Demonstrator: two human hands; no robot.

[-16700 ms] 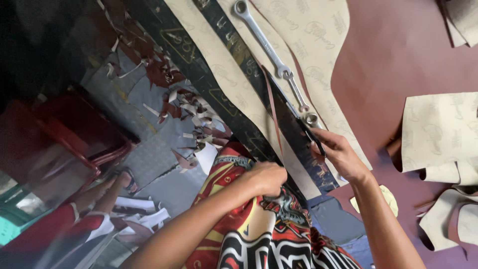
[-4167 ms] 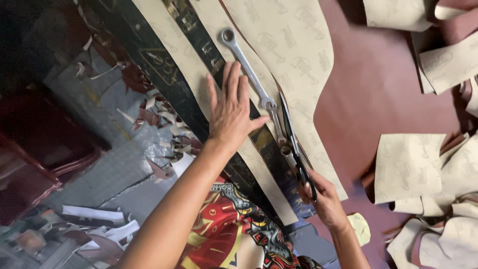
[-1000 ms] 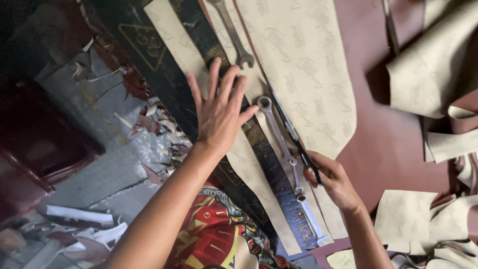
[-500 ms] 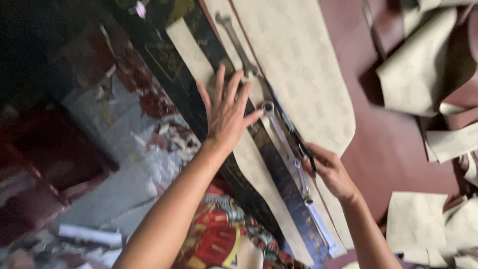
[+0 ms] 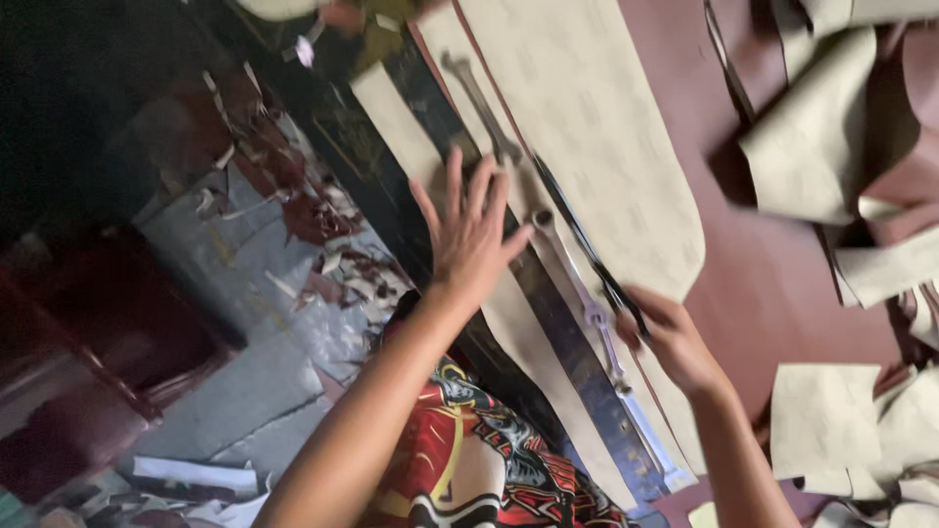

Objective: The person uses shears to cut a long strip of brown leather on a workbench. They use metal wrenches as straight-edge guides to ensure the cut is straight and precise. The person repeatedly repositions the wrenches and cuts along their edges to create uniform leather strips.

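My left hand [image 5: 471, 240] lies flat with its fingers spread, pressing on a narrow beige strip [image 5: 523, 357] and the dark straightedge [image 5: 577, 376] beside it. My right hand [image 5: 675, 342] grips a thin dark cutting tool [image 5: 587, 249] whose tip runs along the edge of a large beige patterned sheet [image 5: 597, 127]. Two metal wrenches lie along the strip, one [image 5: 479, 98] beyond my left fingers and one [image 5: 582, 293] between my hands.
Cut beige pieces [image 5: 817, 420] and curled offcuts [image 5: 812, 137] lie on the maroon surface [image 5: 773, 284] to the right. Scraps litter the grey floor [image 5: 245, 284] to the left, next to dark red furniture [image 5: 88, 391]. Red patterned clothing [image 5: 469, 460] covers my lap.
My left hand went from a closed fist near my lap to lying flat on the strip. Both hands and the cutting tool have moved farther up along the straightedge.
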